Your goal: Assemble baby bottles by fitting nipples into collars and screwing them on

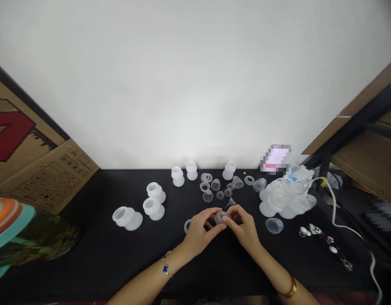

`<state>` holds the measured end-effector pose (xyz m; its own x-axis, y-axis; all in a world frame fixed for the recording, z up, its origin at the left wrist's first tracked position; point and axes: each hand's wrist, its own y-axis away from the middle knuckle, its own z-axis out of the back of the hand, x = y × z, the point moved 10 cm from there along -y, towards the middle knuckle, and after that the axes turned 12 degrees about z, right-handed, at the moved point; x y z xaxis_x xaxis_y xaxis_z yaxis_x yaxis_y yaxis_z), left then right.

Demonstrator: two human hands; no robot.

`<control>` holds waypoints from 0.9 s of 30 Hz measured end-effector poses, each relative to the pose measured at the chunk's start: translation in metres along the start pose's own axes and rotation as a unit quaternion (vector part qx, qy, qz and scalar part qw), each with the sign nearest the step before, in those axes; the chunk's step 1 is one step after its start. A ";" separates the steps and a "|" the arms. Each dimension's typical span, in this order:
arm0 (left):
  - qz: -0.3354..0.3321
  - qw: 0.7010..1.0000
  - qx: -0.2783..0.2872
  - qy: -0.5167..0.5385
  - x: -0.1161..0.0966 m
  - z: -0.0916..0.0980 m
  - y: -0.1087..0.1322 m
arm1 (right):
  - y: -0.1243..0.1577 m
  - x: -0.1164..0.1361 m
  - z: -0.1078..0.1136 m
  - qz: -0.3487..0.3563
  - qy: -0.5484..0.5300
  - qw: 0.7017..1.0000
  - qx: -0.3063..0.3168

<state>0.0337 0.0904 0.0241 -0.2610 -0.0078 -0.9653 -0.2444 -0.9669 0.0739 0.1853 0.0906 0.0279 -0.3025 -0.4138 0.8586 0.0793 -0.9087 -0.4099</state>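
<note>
Both hands meet over the black table. Between their fingertips is a translucent bottle collar ring (220,217); whether a nipple sits in it is hard to make out. My left hand (198,232) is closed on the ring's left side. From the right, my right hand (243,228) pinches the same ring. A loose ring (187,225) lies partly hidden behind my left hand. Just beyond the fingers are a clear silicone nipple (220,195), a clear domed cap (208,196) and another ring (204,187). A pointed clear piece (230,203) shows behind my right hand.
Several open white bottles (127,218) stand or lie at left and back. Capped bottles (279,201) cluster at right beside a clear cap (274,225), a beaded strap (328,243) and a white cable (335,207). A large jug (33,237) and cardboard box (55,182) flank the left.
</note>
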 end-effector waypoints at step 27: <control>0.085 0.979 0.021 0.186 0.023 0.002 -0.012 | 0.004 -0.014 -0.016 -0.051 -0.046 0.996 0.050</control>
<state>0.0288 0.1026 0.0014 0.0547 -0.2679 -0.9619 -0.2675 -0.9321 0.2444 0.1748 0.0938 0.0100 -0.2254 -0.3191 0.9205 0.1492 -0.9450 -0.2910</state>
